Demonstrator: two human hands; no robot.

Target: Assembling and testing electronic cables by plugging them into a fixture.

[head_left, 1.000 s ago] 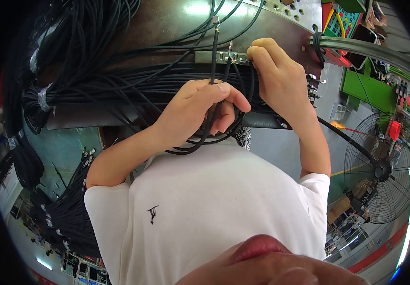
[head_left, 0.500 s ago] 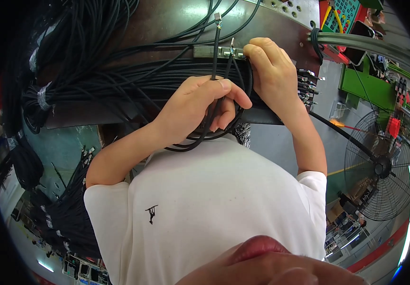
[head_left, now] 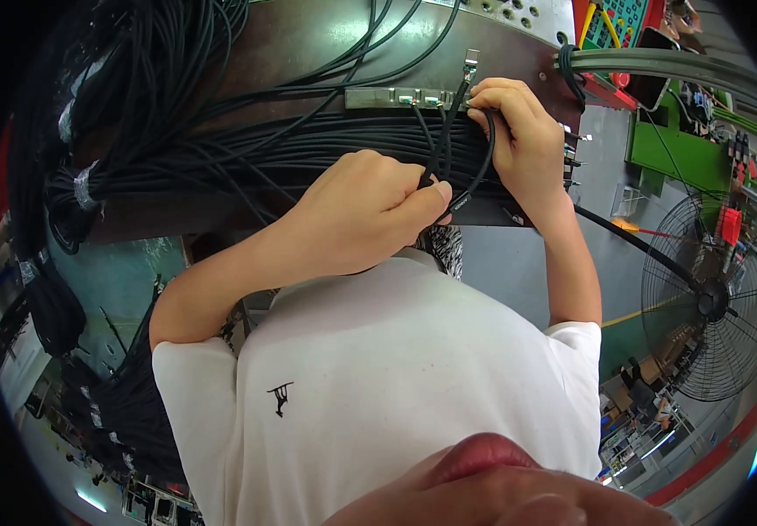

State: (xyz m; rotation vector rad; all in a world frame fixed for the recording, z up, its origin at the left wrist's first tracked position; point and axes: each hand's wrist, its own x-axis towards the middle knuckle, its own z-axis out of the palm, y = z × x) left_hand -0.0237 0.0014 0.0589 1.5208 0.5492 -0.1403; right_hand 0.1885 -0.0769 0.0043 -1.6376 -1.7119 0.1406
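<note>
Workshop floor, grey-green, is seen at the lower left; one standing fan (head_left: 710, 298) is noted at the right. One brown work panel (head_left: 308, 39) is crossed by a thick bundle of black cables (head_left: 247, 149); an exact cable count cannot be made. One metal connector strip (head_left: 400, 96) is fixed along the bundle's top edge. Two hands are seen. The left hand (head_left: 365, 210) is closed, a few black cable strands (head_left: 440, 149) being pinched between thumb and forefinger just above the knuckles. The right hand (head_left: 523, 136) is curled over the bundle's right end, fingertips pressed against the strip; whether a cable is gripped there cannot be told.
</note>
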